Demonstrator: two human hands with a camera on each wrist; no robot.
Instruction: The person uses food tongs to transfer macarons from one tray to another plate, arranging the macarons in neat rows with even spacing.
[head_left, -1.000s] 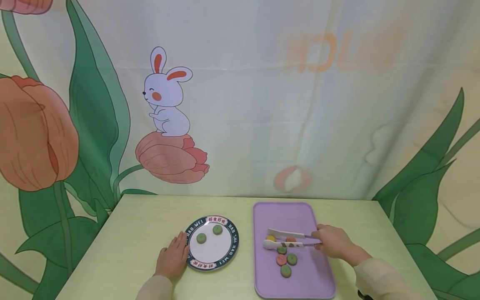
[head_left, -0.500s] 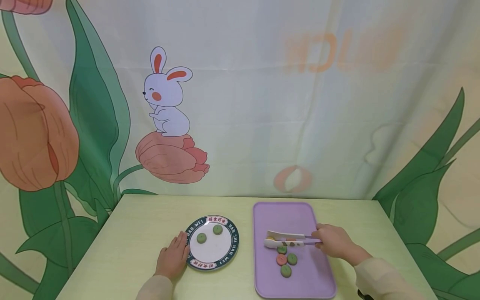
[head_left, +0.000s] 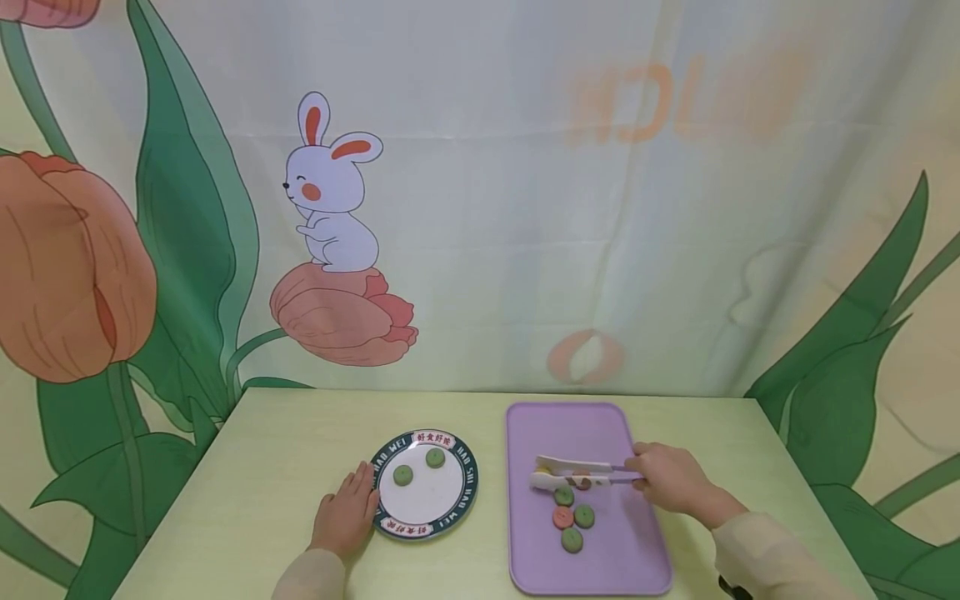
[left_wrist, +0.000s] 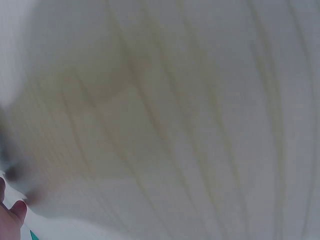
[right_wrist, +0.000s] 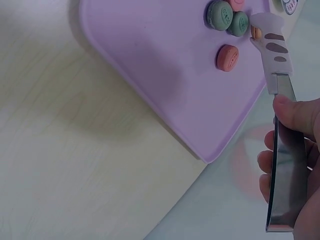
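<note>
My right hand (head_left: 670,479) grips kitchen tongs (head_left: 573,481) with pale, spotted tips and a metal body (right_wrist: 287,160), held over the purple tray (head_left: 600,571). Between the tips is a small yellow disc (right_wrist: 256,32), mostly covered by them. Close by on the tray lie several round macaron-like discs: a green disc (head_left: 572,540), a red disc (head_left: 562,517) and an orange-red disc (right_wrist: 227,58) near the tongs. My left hand (head_left: 347,512) lies with straight fingers against the left rim of a round plate (head_left: 427,508). On the plate sit a green disc (head_left: 402,475) and another green disc (head_left: 435,457).
The light wooden table (head_left: 300,433) carries the plate at left and the tray at right, with a gap between them. Behind its far edge hangs a printed curtain (head_left: 480,250) with tulips and a rabbit. Mostly bare tabletop fills the left wrist view.
The tongs' arms have drawn together around the yellow disc, and the tongs have shifted slightly. My left hand and the plate keep their places.
</note>
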